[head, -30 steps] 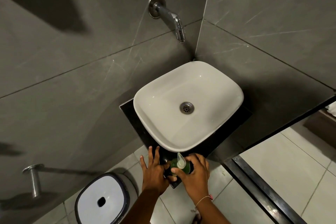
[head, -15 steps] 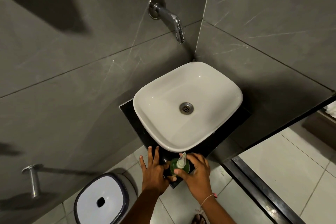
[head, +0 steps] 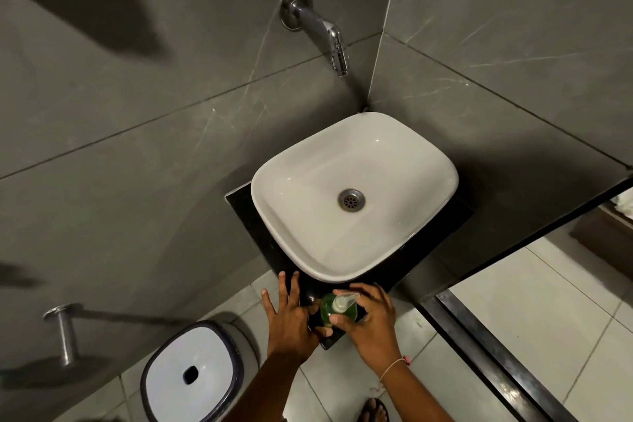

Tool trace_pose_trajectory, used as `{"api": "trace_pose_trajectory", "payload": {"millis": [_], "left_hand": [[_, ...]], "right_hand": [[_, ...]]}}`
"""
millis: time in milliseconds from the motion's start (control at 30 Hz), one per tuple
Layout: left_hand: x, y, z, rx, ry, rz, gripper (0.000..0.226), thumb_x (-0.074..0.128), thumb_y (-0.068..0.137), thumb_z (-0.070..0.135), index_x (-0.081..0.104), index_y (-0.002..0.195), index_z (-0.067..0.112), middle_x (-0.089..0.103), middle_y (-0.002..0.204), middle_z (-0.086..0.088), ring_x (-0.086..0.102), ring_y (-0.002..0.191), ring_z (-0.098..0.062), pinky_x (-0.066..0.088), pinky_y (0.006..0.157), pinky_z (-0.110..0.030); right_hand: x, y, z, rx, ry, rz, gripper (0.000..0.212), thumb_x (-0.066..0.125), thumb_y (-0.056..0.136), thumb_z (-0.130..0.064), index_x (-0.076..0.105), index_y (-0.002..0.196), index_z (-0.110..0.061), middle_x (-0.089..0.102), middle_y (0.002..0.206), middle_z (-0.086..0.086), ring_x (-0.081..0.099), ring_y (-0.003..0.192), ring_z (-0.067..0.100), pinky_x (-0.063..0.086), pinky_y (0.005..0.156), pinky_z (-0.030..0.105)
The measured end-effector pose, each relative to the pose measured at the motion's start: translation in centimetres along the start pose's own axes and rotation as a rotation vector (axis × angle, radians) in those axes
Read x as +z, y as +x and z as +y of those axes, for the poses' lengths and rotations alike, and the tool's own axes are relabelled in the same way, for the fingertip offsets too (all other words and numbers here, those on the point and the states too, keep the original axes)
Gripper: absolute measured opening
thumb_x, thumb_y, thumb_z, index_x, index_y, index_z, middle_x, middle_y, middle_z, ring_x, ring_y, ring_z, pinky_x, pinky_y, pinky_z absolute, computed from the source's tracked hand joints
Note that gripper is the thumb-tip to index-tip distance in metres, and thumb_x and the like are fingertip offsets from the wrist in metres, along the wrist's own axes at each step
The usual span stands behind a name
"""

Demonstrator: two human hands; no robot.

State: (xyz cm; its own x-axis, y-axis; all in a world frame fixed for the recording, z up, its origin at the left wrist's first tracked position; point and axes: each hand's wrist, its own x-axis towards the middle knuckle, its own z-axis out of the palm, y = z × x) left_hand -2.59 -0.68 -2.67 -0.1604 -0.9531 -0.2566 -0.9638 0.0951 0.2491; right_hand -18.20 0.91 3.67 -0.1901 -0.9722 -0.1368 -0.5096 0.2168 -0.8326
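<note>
A small green soap bottle (head: 327,312) with a clear pump top (head: 342,302) stands on the near corner of the black counter (head: 239,205), just in front of the white basin (head: 354,195). My right hand (head: 371,322) grips the bottle, fingers curled round it from the right and thumb on its near side. My left hand (head: 291,317) lies to the left of the bottle with straight, spread fingers resting on the counter's edge, its thumb next to the bottle's base.
A chrome tap (head: 320,27) sticks out of the grey tiled wall above the basin. A white-lidded bin (head: 191,375) stands on the floor at lower left, beside a chrome wall peg (head: 63,332). A black threshold strip (head: 496,353) crosses the floor tiles at right.
My right hand has shifted slightly on the bottle, and the pump nozzle now points more to the right. My left hand stays in place.
</note>
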Motion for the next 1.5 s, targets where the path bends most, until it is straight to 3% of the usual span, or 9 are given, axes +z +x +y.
{"api": "trace_pose_trajectory", "payload": {"millis": [200, 367, 533, 800, 967, 1067, 1133, 1267, 1500], "left_hand": [[-0.1, -0.1, 0.1, -0.003, 0.013, 0.002, 0.05, 0.065, 0.071, 0.054, 0.061, 0.117, 0.037, -0.008, 0.162, -0.005, -0.035, 0.14, -0.03, -0.018, 0.11, -0.066], [-0.2, -0.2, 0.1, -0.018, 0.009, -0.007, 0.05, 0.064, 0.071, 0.056, 0.061, 0.118, 0.037, -0.009, 0.162, -0.005, -0.034, 0.14, -0.03, -0.018, 0.11, -0.066], [-0.2, -0.2, 0.2, -0.014, 0.018, -0.002, 0.054, 0.063, 0.072, 0.057, 0.059, 0.121, 0.037, -0.009, 0.162, -0.005, -0.035, 0.14, -0.029, -0.022, 0.109, -0.065], [0.0, -0.3, 0.3, -0.03, 0.018, 0.007, 0.049, 0.063, 0.071, 0.056, 0.061, 0.116, 0.038, -0.006, 0.162, -0.006, -0.035, 0.14, -0.029, -0.024, 0.108, -0.064], [0.0, -0.2, 0.4, -0.034, 0.026, 0.004, 0.052, 0.063, 0.07, 0.058, 0.06, 0.118, 0.038, -0.006, 0.162, -0.006, -0.037, 0.139, -0.028, -0.028, 0.106, -0.062], [0.0, -0.3, 0.3, -0.036, 0.015, 0.001, 0.055, 0.063, 0.07, 0.065, 0.06, 0.118, 0.039, -0.008, 0.162, -0.006, -0.036, 0.139, -0.029, -0.029, 0.106, -0.062], [0.1, -0.2, 0.3, -0.031, 0.007, -0.008, 0.059, 0.06, 0.07, 0.068, 0.058, 0.122, 0.04, -0.011, 0.162, -0.005, -0.038, 0.139, -0.028, -0.026, 0.107, -0.064], [0.0, -0.2, 0.2, -0.021, -0.014, -0.011, 0.062, 0.059, 0.07, 0.069, 0.055, 0.125, 0.04, -0.012, 0.162, -0.004, -0.038, 0.138, -0.027, -0.022, 0.109, -0.065], [-0.2, -0.3, 0.3, -0.01, -0.016, -0.007, 0.06, 0.059, 0.072, 0.067, 0.056, 0.125, 0.039, -0.012, 0.161, -0.004, -0.039, 0.138, -0.026, -0.027, 0.107, -0.063]], "right_hand": [[0.2, 0.3, -0.7, 0.07, 0.026, 0.013, 0.038, 0.091, 0.043, -0.031, 0.074, 0.077, -0.029, 0.061, 0.092, -0.004, 0.053, 0.1, 0.022, 0.046, 0.09, 0.047], [-0.2, 0.1, -0.9, 0.017, 0.013, -0.019, 0.041, 0.081, 0.046, -0.046, 0.072, 0.086, -0.042, 0.061, 0.103, -0.012, 0.052, 0.11, 0.019, 0.042, 0.099, 0.046], [-0.2, 0.2, -1.0, 0.035, 0.043, -0.013, 0.042, 0.091, 0.05, -0.024, 0.076, 0.086, -0.04, 0.063, 0.103, -0.004, 0.051, 0.111, 0.024, 0.04, 0.101, 0.052], [0.7, 0.6, -0.2, 0.023, -0.002, 0.022, 0.049, 0.088, 0.039, -0.048, 0.063, 0.07, -0.02, 0.058, 0.088, -0.001, 0.048, 0.095, 0.022, 0.048, 0.082, 0.044], [-0.3, 0.3, -0.7, 0.014, -0.091, -0.036, 0.043, 0.088, 0.045, -0.038, 0.067, 0.083, -0.033, 0.056, 0.101, -0.009, 0.046, 0.107, 0.016, 0.037, 0.097, 0.044], [-2.1, -0.3, -0.3, 0.026, -0.112, -0.128, 0.055, 0.078, 0.062, -0.013, 0.064, 0.106, -0.044, 0.057, 0.114, -0.011, 0.045, 0.12, 0.017, 0.032, 0.108, 0.053], [-3.4, -0.7, 0.1, 0.005, -0.017, -0.102, 0.05, 0.07, 0.077, -0.003, 0.066, 0.108, -0.043, 0.062, 0.113, -0.009, 0.05, 0.117, 0.018, 0.041, 0.104, 0.046], [-4.4, -1.2, -1.0, -0.024, 0.214, -0.088, 0.036, 0.06, 0.092, -0.014, 0.071, 0.099, -0.049, 0.072, 0.101, -0.016, 0.06, 0.103, 0.001, 0.046, 0.085, 0.013], [-3.0, -0.5, -2.4, 0.04, 0.343, -0.148, 0.023, 0.069, 0.086, -0.01, 0.077, 0.096, -0.029, 0.078, 0.096, -0.008, 0.07, 0.096, 0.005, 0.055, 0.083, 0.02]]}}
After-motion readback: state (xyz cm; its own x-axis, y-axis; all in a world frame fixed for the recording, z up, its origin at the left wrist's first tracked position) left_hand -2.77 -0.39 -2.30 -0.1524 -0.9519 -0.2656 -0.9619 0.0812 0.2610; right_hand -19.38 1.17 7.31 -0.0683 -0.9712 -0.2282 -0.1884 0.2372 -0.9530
